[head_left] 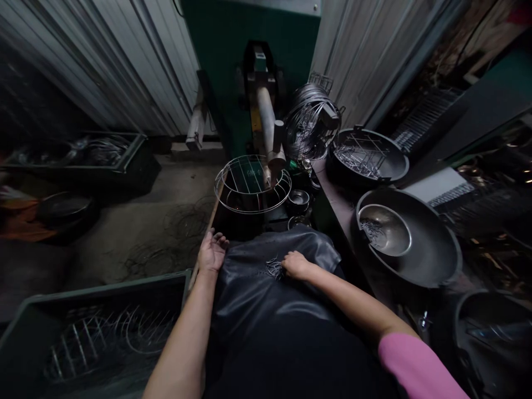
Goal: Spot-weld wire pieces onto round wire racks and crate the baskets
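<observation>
My left hand [213, 250] is palm up at the left edge of the dark apron [249, 277], its fingers loosely apart with nothing in them. On my lap, my right hand [294, 265] has its fingers curled together at the right side of a small pile of short metal wires [274, 268]; what its fingertips hold is too small to make out. Beyond both hands, a round wire rack [253, 210] with parallel bars rests at the machine [266, 111], under its cylindrical metal arm.
At the right are a black pan of wire pieces [368, 180] and a large pan [436, 249] holding a steel bowl [397, 230]. A wire bundle [307, 122] stands beside the machine. A green bin [103, 288] with wire parts lies at lower left.
</observation>
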`<action>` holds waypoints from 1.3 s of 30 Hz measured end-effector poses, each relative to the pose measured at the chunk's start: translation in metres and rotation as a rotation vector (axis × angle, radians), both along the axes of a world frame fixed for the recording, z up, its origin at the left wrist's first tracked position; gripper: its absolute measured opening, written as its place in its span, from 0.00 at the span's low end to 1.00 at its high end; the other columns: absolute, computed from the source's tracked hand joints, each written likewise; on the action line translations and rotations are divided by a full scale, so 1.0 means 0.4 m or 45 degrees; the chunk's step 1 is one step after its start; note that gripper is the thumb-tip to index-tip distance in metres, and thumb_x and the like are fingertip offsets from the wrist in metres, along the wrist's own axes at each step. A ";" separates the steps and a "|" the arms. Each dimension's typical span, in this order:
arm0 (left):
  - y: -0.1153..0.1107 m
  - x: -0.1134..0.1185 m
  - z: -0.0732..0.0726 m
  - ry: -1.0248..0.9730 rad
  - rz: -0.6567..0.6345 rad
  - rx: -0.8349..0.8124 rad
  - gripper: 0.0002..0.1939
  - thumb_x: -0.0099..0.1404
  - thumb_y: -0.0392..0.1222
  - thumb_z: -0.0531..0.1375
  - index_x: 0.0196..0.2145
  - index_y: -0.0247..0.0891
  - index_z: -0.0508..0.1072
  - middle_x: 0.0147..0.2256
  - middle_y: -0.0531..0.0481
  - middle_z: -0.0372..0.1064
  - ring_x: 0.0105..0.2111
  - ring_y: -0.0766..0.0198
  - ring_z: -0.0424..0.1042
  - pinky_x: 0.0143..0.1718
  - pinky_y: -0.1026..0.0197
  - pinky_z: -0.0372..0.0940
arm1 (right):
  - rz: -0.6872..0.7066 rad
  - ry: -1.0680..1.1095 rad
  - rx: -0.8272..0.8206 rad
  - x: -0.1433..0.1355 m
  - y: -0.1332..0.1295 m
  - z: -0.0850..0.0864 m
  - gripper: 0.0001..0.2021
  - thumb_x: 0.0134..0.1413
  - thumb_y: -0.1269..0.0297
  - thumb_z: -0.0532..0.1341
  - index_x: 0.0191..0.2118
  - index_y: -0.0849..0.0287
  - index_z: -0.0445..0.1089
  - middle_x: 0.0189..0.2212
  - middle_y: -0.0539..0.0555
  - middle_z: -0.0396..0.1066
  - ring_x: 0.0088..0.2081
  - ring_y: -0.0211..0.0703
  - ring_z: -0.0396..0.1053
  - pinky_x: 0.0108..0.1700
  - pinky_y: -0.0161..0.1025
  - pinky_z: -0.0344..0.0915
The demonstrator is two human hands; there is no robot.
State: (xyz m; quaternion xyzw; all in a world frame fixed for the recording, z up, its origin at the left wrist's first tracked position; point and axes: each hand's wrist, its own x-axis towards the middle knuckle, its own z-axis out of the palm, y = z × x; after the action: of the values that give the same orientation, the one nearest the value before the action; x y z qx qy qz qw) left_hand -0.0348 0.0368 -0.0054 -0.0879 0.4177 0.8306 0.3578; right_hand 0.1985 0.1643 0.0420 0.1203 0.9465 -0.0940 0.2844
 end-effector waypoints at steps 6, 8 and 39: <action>0.004 0.001 -0.004 0.035 -0.014 -0.006 0.07 0.58 0.41 0.59 0.35 0.39 0.67 0.25 0.55 0.68 0.23 0.70 0.68 0.27 0.65 0.65 | 0.024 0.017 0.038 0.022 0.018 0.013 0.10 0.52 0.67 0.58 0.40 0.62 0.72 0.40 0.61 0.71 0.45 0.51 0.65 0.45 0.42 0.60; 0.006 0.005 0.002 0.037 -0.002 -0.022 0.07 0.57 0.41 0.59 0.34 0.39 0.67 0.24 0.55 0.68 0.22 0.70 0.68 0.27 0.65 0.64 | 0.109 -0.003 0.026 0.011 0.000 0.005 0.09 0.53 0.69 0.58 0.40 0.62 0.72 0.39 0.60 0.72 0.44 0.50 0.65 0.46 0.43 0.59; 0.099 0.364 0.062 0.264 -0.939 -0.192 0.24 0.55 0.55 0.59 0.44 0.36 0.69 0.34 0.45 0.69 0.35 0.61 0.70 0.33 0.62 0.63 | -1.030 0.198 -1.670 0.115 0.001 0.000 0.01 0.49 0.72 0.55 0.31 0.62 0.62 0.25 0.49 0.70 0.19 0.29 0.59 0.23 0.28 0.55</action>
State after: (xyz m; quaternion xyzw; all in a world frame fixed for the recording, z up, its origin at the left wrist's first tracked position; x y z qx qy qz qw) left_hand 0.1110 0.0763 0.0195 0.1266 0.5151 0.6176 0.5808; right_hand 0.2446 0.1646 0.0418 0.2566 0.5969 -0.7400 0.1739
